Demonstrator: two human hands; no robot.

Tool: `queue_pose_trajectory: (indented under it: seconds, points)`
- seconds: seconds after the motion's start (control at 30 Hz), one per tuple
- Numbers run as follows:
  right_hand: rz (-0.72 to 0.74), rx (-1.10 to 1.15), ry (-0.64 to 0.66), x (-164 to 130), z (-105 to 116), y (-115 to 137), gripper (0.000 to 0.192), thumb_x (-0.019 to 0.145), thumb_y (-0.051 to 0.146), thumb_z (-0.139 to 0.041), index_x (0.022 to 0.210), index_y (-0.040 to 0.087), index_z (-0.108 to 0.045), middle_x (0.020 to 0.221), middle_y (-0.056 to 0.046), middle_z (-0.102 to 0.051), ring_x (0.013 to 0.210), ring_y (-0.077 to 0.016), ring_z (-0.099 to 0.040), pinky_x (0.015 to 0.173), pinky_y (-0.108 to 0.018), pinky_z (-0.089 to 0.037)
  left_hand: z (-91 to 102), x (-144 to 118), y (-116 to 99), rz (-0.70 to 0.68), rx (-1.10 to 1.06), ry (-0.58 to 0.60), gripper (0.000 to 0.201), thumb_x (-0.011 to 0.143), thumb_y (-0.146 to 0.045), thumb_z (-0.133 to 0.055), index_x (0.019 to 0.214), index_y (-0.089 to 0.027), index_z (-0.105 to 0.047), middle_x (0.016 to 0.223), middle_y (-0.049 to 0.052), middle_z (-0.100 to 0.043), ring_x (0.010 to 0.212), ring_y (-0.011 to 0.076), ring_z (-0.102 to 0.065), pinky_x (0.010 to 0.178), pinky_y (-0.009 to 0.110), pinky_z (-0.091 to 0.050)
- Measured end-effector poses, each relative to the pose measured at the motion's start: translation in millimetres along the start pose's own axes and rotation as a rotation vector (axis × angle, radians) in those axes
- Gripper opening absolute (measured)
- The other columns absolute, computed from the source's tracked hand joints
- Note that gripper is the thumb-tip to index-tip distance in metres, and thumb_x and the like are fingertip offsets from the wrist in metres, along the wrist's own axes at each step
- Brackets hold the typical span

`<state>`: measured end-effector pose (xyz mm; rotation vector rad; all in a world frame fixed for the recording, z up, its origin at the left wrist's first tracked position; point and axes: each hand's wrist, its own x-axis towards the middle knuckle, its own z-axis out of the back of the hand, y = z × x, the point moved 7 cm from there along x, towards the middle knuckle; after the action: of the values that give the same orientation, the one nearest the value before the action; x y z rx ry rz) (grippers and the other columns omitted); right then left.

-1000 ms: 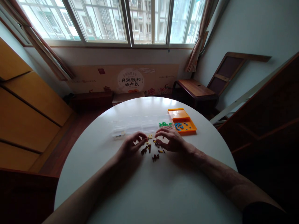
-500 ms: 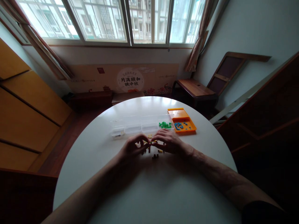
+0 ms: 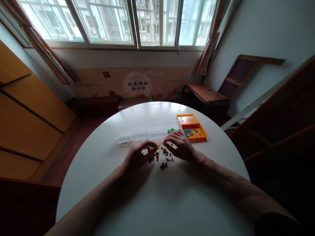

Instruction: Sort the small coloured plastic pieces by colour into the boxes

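Observation:
My left hand (image 3: 138, 154) is closed in a pinch, thumb and index finger meeting over the loose pieces; whatever sits between the tips is too small to make out. Opposite it, my right hand (image 3: 180, 146) curls thumb and index finger together, with a tiny green building brick (image 3: 162, 143) at the tips. A small gap separates the two hands. Beneath and between them lie a brown brick piece (image 3: 157, 156), a cluster of dark brown bricks (image 3: 163, 166) and a yellow brick (image 3: 169, 159). Green bricks (image 3: 170, 130) are partly hidden behind my right hand.
A clear compartment box (image 3: 140, 135) stretches across the table beyond my hands, green bricks in its right compartment. Beside it stands an orange tray (image 3: 202, 133) holding blue bricks (image 3: 188, 132). The round white table (image 3: 157, 203) has its far edge near a wooden chair (image 3: 206, 91).
My hands have come apart from their meeting point at the green brick. The right has shifted slightly right and away, uncovering brown and yellow bricks; the left has barely moved.

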<state>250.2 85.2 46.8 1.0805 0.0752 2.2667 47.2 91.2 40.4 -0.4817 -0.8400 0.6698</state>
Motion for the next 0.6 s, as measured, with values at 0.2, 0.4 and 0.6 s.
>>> queue_pose_trajectory:
  seconds: [0.2,0.4,0.6]
  points:
    - [-0.389,-0.175,-0.230,-17,22,-50,0.012,0.106,0.030,-0.065,0.096,0.025,-0.070,0.096,-0.005,-0.078,0.095,-0.0285,-0.069,0.095,-0.046,-0.053,23.4,-4,15,0.030,0.343,-0.046,0.010,0.102,-0.026,-0.068,0.105,-0.022,-0.076,0.093,0.002,-0.075,0.073,0.0147,-0.064,0.078,0.030,-0.054]
    - [-0.528,-0.165,-0.251,-24,21,-67,0.011,0.102,0.034,-0.066,0.101,0.024,-0.070,0.102,-0.008,-0.078,0.099,-0.0305,-0.069,0.093,-0.046,-0.054,26.2,-5,26,0.053,0.377,-0.008,0.015,0.102,-0.028,-0.068,0.106,-0.026,-0.082,0.102,0.003,-0.074,0.083,0.0167,-0.067,0.075,0.030,-0.051]
    - [-0.435,-0.116,-0.149,-15,10,-49,0.005,0.100,0.028,-0.066,0.100,0.024,-0.069,0.101,-0.007,-0.076,0.099,-0.0288,-0.068,0.096,-0.044,-0.053,20.1,-5,31,0.102,0.428,0.059,0.013,0.100,-0.035,-0.073,0.103,-0.030,-0.085,0.109,0.003,-0.076,0.079,0.0160,-0.066,0.077,0.032,-0.051]
